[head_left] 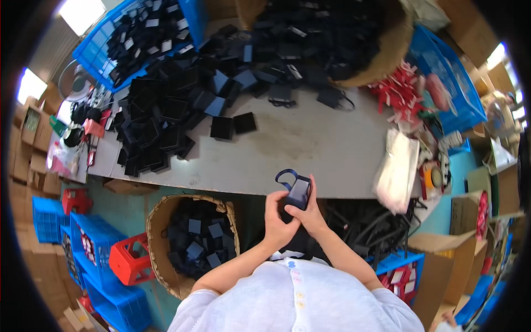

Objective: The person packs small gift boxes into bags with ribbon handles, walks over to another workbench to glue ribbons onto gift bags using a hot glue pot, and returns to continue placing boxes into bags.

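Observation:
Both my hands are closed around a small dark navy box (298, 192) just in front of the table's near edge. My left hand (279, 222) grips its left side and underside. Along the right side lie the fingers of my right hand (311, 214), with the thumb across the near end. A dark ribbon loop (285, 174) sticks out from the box's upper left. One face of the box looks paler, grey-blue. Beyond, on the grey table (249, 169), lies a heap of dark open box parts (160, 108).
A blue crate (91, 58) of small dark pieces and a large tipped carton (402, 47) stand at the back. Red-and-white strips (395, 88) and plastic bags (396, 171) lie right. Below left are a round cardboard bin (156, 243) and a red stool (128, 260).

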`<state>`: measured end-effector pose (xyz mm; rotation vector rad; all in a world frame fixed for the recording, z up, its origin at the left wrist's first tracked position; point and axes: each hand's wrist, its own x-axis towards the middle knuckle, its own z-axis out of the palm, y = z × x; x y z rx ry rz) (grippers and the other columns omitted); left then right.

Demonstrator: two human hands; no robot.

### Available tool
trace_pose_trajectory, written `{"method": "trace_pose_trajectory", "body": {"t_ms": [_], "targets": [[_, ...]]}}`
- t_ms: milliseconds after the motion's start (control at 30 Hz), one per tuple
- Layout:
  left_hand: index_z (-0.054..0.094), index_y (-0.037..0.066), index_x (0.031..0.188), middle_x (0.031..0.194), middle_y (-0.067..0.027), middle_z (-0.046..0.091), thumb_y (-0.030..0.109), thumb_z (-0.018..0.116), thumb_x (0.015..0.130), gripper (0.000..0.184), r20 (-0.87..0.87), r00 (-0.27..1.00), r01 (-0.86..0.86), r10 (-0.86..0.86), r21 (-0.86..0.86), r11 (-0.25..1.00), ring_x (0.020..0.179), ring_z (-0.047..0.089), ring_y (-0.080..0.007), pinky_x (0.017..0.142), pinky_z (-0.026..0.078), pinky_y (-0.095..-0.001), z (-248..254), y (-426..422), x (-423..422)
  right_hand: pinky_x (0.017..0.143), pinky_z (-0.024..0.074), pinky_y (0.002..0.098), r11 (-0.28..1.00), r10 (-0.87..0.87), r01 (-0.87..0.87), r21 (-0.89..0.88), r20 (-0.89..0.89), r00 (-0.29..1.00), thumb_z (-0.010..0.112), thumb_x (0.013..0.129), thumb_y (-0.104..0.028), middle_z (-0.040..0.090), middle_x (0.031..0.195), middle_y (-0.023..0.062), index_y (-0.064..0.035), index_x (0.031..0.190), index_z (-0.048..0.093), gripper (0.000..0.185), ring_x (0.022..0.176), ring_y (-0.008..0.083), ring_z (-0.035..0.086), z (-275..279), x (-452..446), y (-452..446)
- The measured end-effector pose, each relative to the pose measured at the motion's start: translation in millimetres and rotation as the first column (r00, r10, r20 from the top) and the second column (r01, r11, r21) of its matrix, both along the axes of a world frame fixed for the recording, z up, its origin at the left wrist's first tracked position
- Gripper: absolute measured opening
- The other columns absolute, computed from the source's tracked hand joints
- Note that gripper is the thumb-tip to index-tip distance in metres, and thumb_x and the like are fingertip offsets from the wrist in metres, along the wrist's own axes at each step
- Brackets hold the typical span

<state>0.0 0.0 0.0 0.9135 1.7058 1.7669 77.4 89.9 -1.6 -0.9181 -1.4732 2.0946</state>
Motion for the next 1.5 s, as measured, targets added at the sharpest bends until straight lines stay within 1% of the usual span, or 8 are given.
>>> {"method": "trace_pose_trajectory", "body": {"t_ms": [100, 233, 333, 433, 600, 733, 867, 1500], "targets": [[0.041, 0.002, 0.126, 0.121, -0.0167, 0.042, 0.005, 0.069, 0.064, 0.068, -0.238, 0.97, 0.028, -0.045, -0.074, 0.997, 0.114, 0.044, -0.0311, 0.096, 0.039, -0.0373, 19, 12, -43, 0.098, 0.0381, 0.0354, 0.979, 0.062, -0.066, -0.194, -0.024, 0.998, 0.078, 0.067, -0.012, 0.037, 0.13, 0.0108, -0.0108, 0.146, 0.002, 0.11, 0.116, 0.0224, 0.043, -9, -47, 23], [0.044, 0.006, 0.129, 0.127, -0.0138, 0.043, 0.01, 0.07, 0.067, 0.067, 0.013, 0.998, 0.063, -0.061, -0.181, 0.981, 0.12, 0.042, -0.0274, 0.095, 0.041, -0.0383, 0, 31, -97, 0.1, 0.0367, 0.0363, 0.977, 0.162, -0.149, -0.151, 0.082, 0.983, 0.082, 0.065, -0.016, 0.036, 0.131, 0.0133, -0.0095, 0.145, 0.005, 0.112, 0.118, 0.0239, 0.042, -11, -66, 76], [0.045, 0.004, 0.122, 0.12, -0.018, 0.043, 0.002, 0.065, 0.061, 0.064, -0.619, 0.785, -0.268, -0.002, -0.343, 0.9, 0.111, 0.042, -0.0376, 0.094, 0.039, -0.0441, -60, 32, -187, 0.105, 0.0291, 0.0374, 0.978, 0.207, -0.205, -0.032, 0.099, 0.973, 0.083, 0.06, -0.015, 0.033, 0.137, 0.0115, -0.0155, 0.145, 0.013, 0.111, 0.127, 0.0249, 0.034, -15, -75, 105], [0.03, 0.011, 0.14, 0.143, -0.0135, 0.029, -0.001, 0.067, 0.058, 0.091, -0.766, 0.597, -0.419, -0.238, -0.551, 0.722, 0.127, 0.031, -0.0412, 0.102, 0.033, -0.0455, -89, 48, -286, 0.104, 0.0315, 0.0397, 0.94, 0.24, -0.258, 0.223, 0.108, 0.965, 0.085, 0.059, -0.023, 0.032, 0.137, 0.0158, -0.0099, 0.145, 0.01, 0.115, 0.126, 0.0289, 0.036, -29, -80, 126], [0.019, 0.017, 0.145, 0.15, -0.0053, 0.019, -0.002, 0.071, 0.056, 0.105, -0.674, 0.47, -0.37, -0.57, -0.737, 0.566, 0.134, 0.023, -0.0392, 0.104, 0.031, -0.0462, -104, 96, -370, 0.105, 0.0314, 0.0441, 0.798, 0.112, -0.33, 0.504, 0.414, 0.903, 0.085, 0.054, -0.021, 0.033, 0.136, 0.0178, -0.0095, 0.143, 0.017, 0.112, 0.125, 0.0356, 0.034, -7, -87, 154], [0.03, 0.014, 0.141, 0.135, -0.0141, 0.033, 0.008, 0.077, 0.053, 0.1, -0.703, 0.52, -0.276, -0.485, -0.676, 0.683, 0.126, 0.032, -0.0374, 0.102, 0.034, -0.0448, -96, 108, -374, 0.105, 0.0316, 0.0451, 0.723, 0.042, -0.353, 0.594, 0.473, 0.88, 0.084, 0.053, -0.02, 0.033, 0.136, 0.0166, -0.0096, 0.142, 0.02, 0.11, 0.123, 0.0368, 0.034, 4, -102, 167], [0.042, 0.007, 0.133, 0.121, -0.0182, 0.036, 0.013, 0.075, 0.052, 0.088, -0.419, 0.86, 0.114, -0.292, -0.4, 0.909, 0.111, 0.042, -0.0351, 0.097, 0.038, -0.0378, -6, 115, -318, 0.103, 0.0343, 0.0444, 0.592, 0.053, -0.456, 0.664, 0.533, 0.845, 0.083, 0.052, -0.019, 0.034, 0.135, 0.0144, -0.0104, 0.141, 0.023, 0.107, 0.121, 0.0364, 0.035, 6, -123, 168], [0.039, 0.006, 0.133, 0.121, -0.0174, 0.036, 0.013, 0.074, 0.052, 0.089, -0.285, 0.676, 0.49, -0.68, -0.516, 0.703, 0.113, 0.044, -0.0354, 0.092, 0.043, -0.0392, 44, 91, -305, 0.101, 0.0333, 0.0425, 0.395, 0.335, -0.583, 0.71, 0.479, 0.811, 0.082, 0.048, -0.025, 0.04, 0.128, 0.012, -0.0085, 0.134, 0.039, 0.097, 0.117, 0.0321, 0.038, 34, -183, 157]]}}
